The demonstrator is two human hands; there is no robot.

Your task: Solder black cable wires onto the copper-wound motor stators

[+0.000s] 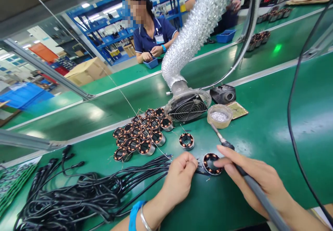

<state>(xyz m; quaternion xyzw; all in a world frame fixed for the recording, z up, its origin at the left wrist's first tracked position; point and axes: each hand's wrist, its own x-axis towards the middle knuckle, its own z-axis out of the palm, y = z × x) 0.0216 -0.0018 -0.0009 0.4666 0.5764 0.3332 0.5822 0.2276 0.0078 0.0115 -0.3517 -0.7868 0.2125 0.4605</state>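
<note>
Green, glossy workbench point(262, 130) spans the view, tilted in the frame; near its front edge the right hand point(260, 180) is wrapped round a black-handled soldering iron point(246, 179), one fingertip at a metal-rimmed ring with copper windings point(212, 164); just left of that ring the left hand point(182, 175) is clenched, thumb against forefinger, on a thin silvery wire point(127, 102) running up toward the top left corner of the view; long black cables point(85, 192) heap over the bench's near left part, their stripped ends reaching the left hand, and green circuit boards point(17, 180) lie at the left edge; beyond the hands sits a second copper-wound ring point(186, 141), right of a packed cluster of similar rings point(142, 133); farther back the iron's tip meets a round, pale tub of silvery bits point(220, 116), beside a black fan with a round grille point(188, 109) under a crinkled silver duct point(192, 29); across the far bench, a person in a navy shirt point(153, 36) holds both hands over a small blue tray point(151, 63).
</note>
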